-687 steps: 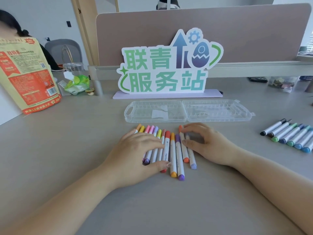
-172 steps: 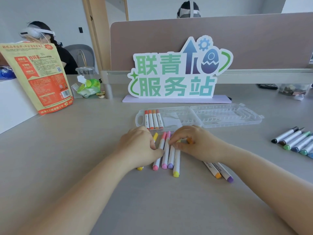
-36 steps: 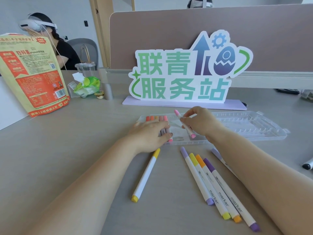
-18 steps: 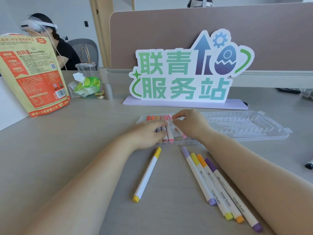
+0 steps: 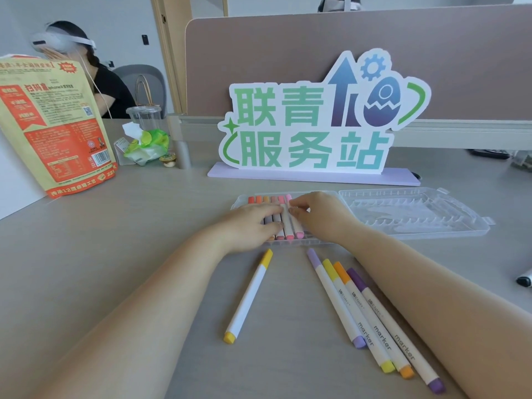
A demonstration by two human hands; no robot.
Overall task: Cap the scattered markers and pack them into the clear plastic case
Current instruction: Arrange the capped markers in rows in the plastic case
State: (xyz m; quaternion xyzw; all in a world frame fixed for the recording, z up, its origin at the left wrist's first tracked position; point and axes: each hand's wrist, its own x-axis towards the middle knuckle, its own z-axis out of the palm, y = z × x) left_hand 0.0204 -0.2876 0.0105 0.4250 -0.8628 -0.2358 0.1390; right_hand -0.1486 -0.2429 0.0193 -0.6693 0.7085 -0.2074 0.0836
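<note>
Left grip (image 5: pixel 253 223) is flat, fingers straight, pressing down on the row of red, orange and pink capped markers (image 5: pixel 266 199) sitting in the left half of the clear moulded plastic case (image 5: pixel 403 210). Right grip (image 5: pixel 319 214) has its fingertips (image 5: pixel 293 210) against the white-barrelled pink marker (image 5: pixel 298 234). Honestly can't tell if it's pinching it or just nudging it sideways into line.

A second ago that pink one was held up over the case. Now it's lying at the right end of the row, so that's one more packed, six in by my count. The right half of the case shows little scalloped ridges, shiny and see-through.

Loose on the smooth grey bench (image 5: pixel 115 254): a yellow capped marker (image 5: pixel 249 295) on its own by the left forearm, and a tight fan of four (lilac, yellow, orange, purple) (image 5: pixel 371 308) just beside the right forearm. All look capped, with slim round matte barrels, so I'd guess they roll easy. There's also a black capped one (image 5: pixel 524 279) peeking in at the far right edge. Plenty left to pack, I reckon.
</note>
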